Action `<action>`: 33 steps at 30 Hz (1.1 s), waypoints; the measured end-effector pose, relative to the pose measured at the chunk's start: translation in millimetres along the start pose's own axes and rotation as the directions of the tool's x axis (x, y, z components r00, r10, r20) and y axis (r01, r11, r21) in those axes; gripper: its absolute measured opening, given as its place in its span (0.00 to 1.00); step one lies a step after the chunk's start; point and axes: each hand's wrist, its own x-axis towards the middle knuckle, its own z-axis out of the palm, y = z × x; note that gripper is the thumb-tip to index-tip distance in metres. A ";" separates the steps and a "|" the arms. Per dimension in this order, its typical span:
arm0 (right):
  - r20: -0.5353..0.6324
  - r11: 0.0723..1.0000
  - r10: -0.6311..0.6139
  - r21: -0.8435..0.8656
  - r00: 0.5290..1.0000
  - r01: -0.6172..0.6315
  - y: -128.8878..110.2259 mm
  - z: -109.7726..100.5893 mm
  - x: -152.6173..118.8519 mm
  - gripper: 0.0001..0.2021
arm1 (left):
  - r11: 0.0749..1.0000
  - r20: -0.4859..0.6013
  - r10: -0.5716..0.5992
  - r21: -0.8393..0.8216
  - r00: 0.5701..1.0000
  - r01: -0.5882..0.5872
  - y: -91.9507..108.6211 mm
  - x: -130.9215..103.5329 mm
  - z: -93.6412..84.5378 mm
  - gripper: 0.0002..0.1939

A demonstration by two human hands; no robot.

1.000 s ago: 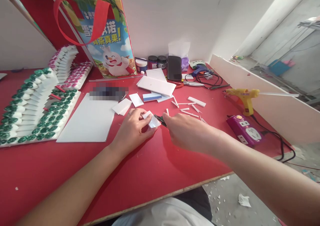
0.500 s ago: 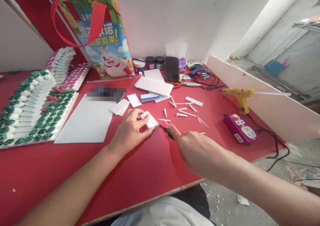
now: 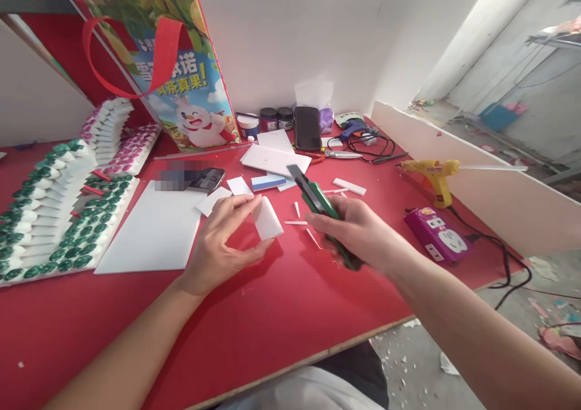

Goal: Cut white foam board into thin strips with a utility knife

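Pinching white piece (image 3: 267, 220) between thumb and fingers, left hand (image 3: 220, 237) holds it over table (image 3: 236, 343); right hand (image 3: 351, 225) grips cutter (image 3: 316, 196), blade (image 3: 296, 174) bare. Risk: blade slipping off small piece could nick left hand.

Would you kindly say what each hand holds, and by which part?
The left hand holds a white piece by its edges; the right hand, a green knife by its handle.
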 end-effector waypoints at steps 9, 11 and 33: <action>0.057 0.945 -0.045 0.325 0.997 0.024 -10.1 42.0 51.0 0.17 | 0.990 -0.111 -0.034 0.135 0.993 0.049 0.5 4.4 -1.0 0.34; 0.058 0.938 -0.045 0.345 0.997 0.023 -9.4 44.4 56.2 0.15 | 0.985 -0.077 -0.174 0.008 0.982 0.175 -1.9 5.0 -2.9 0.35; 0.290 0.769 -0.023 0.616 0.957 -0.168 4.2 46.7 67.6 0.07 | 0.023 0.325 -0.601 -0.906 0.730 0.422 -5.4 9.5 4.7 0.19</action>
